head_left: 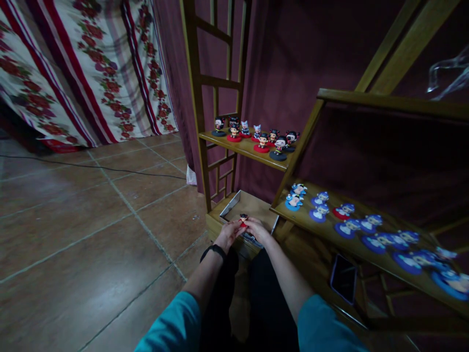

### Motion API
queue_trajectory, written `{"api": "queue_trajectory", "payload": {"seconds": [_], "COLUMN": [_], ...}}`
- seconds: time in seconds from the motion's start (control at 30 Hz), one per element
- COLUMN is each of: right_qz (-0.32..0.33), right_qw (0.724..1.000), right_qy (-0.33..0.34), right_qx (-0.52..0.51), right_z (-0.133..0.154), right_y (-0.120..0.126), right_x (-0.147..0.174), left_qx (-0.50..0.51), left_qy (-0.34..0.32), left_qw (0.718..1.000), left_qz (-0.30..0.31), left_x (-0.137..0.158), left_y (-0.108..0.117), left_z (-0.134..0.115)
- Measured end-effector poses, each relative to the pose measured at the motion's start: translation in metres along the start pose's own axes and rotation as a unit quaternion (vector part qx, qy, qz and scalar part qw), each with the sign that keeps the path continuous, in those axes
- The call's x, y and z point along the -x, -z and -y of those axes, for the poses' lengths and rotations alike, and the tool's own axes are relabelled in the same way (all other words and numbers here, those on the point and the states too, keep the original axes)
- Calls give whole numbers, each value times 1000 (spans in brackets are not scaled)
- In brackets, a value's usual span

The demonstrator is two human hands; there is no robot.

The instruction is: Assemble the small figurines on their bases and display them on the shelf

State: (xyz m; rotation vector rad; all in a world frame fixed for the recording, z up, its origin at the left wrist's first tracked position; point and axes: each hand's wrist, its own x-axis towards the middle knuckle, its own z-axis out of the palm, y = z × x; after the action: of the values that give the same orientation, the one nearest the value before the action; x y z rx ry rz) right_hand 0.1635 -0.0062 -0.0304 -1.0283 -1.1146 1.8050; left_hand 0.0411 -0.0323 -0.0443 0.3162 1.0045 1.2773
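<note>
Between my two hands, a small figurine [243, 219] with dark hair and a red body or base is held upright over a shallow cardboard box [234, 202]. My left hand [230, 232] has its fingers closed on the figurine from the left. From the other side, the fingers of my right hand [257, 230] pinch it too. The box sits on the low board of a wooden shelf [240, 152]. Something indistinct lies in the near part of the box, partly hidden by my hands.
Several figurines on red and black bases [263, 141] stand on the shelf above. More, mostly on blue bases [318, 212], line a lower shelf at right. A phone [343, 278] lies below it. A cable [146, 172] crosses the tiled floor [91, 234]; a floral curtain [95, 63] hangs behind.
</note>
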Motion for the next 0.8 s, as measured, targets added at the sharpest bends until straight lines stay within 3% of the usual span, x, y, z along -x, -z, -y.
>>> {"api": "queue_trajectory", "payload": {"seconds": [0.63,0.8], "right_qz": [-1,-7], "right_qw": [1000,1000], "right_qy": [1,5], "right_qx": [30,-2], "right_z": [-4,1], "right_y": [3,0], "right_x": [-3,2], "left_qx": [-10,3], "left_qy": [4,3], "left_qw": [1000,1000], "left_qz": [-9,-9], "left_x": [-4,-2], "left_y": [1,0], "left_z": [1,0]}}
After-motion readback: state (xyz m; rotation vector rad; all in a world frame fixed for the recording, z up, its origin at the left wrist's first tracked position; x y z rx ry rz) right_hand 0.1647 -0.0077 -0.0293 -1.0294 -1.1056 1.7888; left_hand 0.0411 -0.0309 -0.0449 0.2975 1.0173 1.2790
